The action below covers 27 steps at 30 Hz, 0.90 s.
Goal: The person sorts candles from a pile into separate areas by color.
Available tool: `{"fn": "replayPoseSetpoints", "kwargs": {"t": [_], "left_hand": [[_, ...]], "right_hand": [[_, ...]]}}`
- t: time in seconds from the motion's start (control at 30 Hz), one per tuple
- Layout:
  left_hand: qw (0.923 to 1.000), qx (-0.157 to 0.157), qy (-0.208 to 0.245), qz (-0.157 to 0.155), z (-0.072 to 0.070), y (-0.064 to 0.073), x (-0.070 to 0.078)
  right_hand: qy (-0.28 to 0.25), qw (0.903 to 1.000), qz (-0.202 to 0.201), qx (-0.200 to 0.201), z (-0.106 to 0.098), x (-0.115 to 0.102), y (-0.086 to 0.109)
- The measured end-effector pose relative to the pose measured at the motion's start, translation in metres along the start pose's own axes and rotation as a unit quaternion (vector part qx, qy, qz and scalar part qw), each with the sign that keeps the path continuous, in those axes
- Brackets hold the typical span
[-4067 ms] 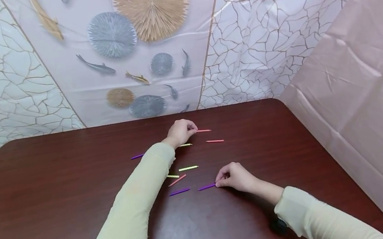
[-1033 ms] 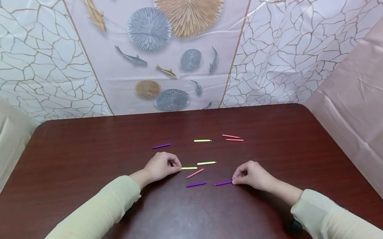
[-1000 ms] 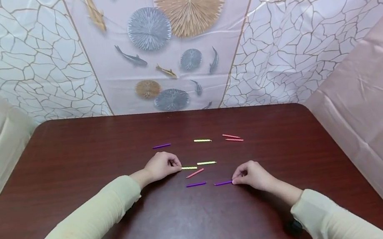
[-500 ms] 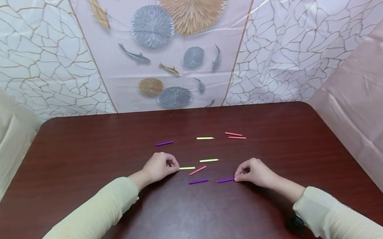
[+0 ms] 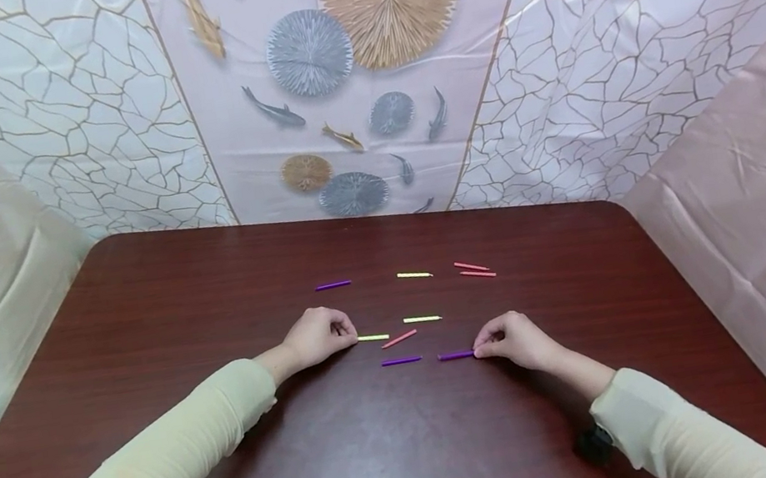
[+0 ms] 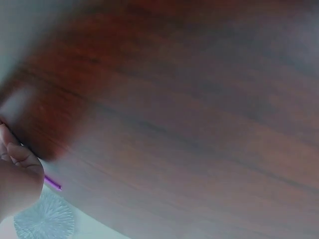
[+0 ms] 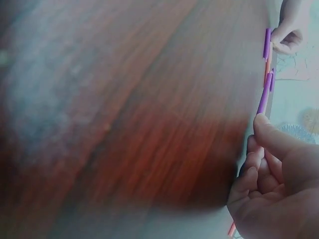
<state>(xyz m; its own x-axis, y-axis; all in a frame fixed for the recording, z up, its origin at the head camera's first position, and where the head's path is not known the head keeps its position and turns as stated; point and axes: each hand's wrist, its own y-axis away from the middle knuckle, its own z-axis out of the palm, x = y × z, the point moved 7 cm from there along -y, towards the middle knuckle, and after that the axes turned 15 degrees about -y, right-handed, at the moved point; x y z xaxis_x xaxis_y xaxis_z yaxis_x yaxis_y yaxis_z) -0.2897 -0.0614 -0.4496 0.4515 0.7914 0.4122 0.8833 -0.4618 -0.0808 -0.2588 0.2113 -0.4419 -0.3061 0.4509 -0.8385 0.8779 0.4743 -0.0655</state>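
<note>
In the head view, my left hand pinches the left end of a thin yellow candle low over the table. My right hand holds a purple candle by its right end, between thumb and fingertips. Between the hands lie a second purple candle, an orange-pink candle set aslant and another yellow candle. The right wrist view shows the held purple candle sticking out past the thumb. In the left wrist view the left hand shows only at the edge, its candle hidden.
Farther back on the dark wooden table lie a purple candle, a yellow candle and two orange-pink candles, the rear one close behind the front one. A patterned cloth hangs behind the table's far edge.
Since the oldest frame, my left hand has left an orange-pink candle at the back and taken the yellow one, since drawn slightly left. My right hand keeps its purple candle. The head view has shifted.
</note>
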Motion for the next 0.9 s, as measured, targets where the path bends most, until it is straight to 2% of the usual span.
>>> {"fn": "replayPoseSetpoints", "kwargs": {"t": [0.23, 0.37, 0.73, 0.9], "left_hand": [[1.0000, -0.005, 0.002, -0.005, 0.000, 0.006, -0.002], [0.9999, -0.010, 0.005, -0.008, -0.001, 0.009, -0.003], [0.9997, -0.014, 0.009, -0.018, -0.002, 0.018, -0.004], [0.9996, -0.016, 0.012, -0.018, -0.001, 0.022, -0.006]], "right_hand": [[0.012, 0.9982, 0.058, 0.008, -0.003, 0.006, -0.011], [0.020, 0.9973, 0.069, 0.016, -0.005, 0.001, -0.025], [0.002, 0.9981, 0.056, 0.026, 0.004, -0.016, -0.068], [0.010, 0.9978, 0.056, 0.034, 0.008, -0.019, -0.083]]}}
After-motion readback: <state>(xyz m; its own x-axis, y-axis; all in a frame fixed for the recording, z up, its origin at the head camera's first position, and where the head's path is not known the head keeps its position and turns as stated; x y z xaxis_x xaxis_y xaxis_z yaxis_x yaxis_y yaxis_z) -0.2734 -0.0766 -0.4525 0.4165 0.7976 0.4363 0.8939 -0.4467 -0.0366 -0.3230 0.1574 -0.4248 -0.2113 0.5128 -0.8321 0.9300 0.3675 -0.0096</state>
